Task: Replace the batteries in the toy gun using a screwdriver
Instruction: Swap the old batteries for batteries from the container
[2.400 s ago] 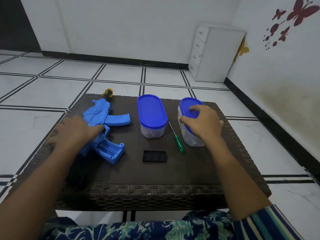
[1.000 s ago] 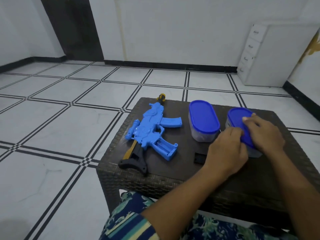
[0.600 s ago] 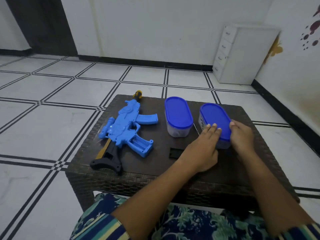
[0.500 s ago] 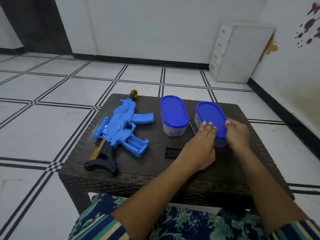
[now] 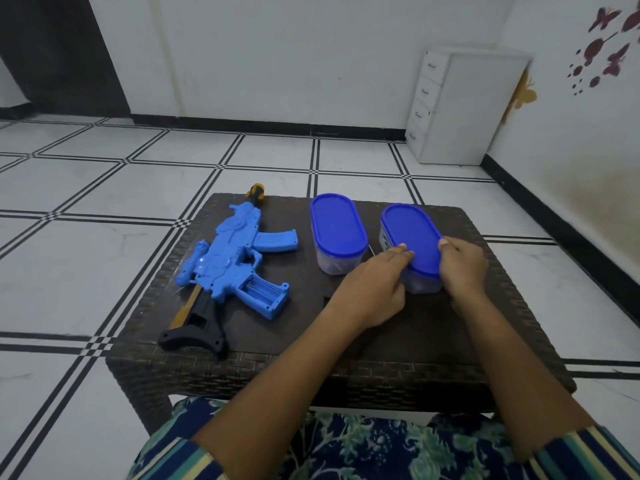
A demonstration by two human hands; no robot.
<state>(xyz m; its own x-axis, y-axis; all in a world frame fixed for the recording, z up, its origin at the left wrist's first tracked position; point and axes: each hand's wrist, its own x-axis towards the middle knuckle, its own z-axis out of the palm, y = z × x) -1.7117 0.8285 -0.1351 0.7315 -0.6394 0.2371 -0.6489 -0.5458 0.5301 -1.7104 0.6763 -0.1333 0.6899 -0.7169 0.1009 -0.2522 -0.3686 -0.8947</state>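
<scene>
The blue toy gun (image 5: 235,265) lies on the left of the dark wicker table (image 5: 346,355), and its battery compartment (image 5: 261,292) in the grip is open. Two clear oval containers with blue lids stand side by side. My left hand (image 5: 374,289) grips the near left edge of the right container (image 5: 410,230). My right hand (image 5: 462,265) holds its right side, thumb on the lid rim. Only the tip of the screwdriver's thin shaft (image 5: 370,249) shows between the containers. The black battery cover (image 5: 325,301) is almost hidden under my left hand.
The left container (image 5: 337,230) stands shut between the gun and my hands. A white drawer unit (image 5: 464,109) stands against the far wall on the tiled floor. My patterned clothing fills the bottom of the view.
My left hand left the gun and came over to the right container. Its fingers slid from the top of the lid to its left edge. My right hand stayed on the container.
</scene>
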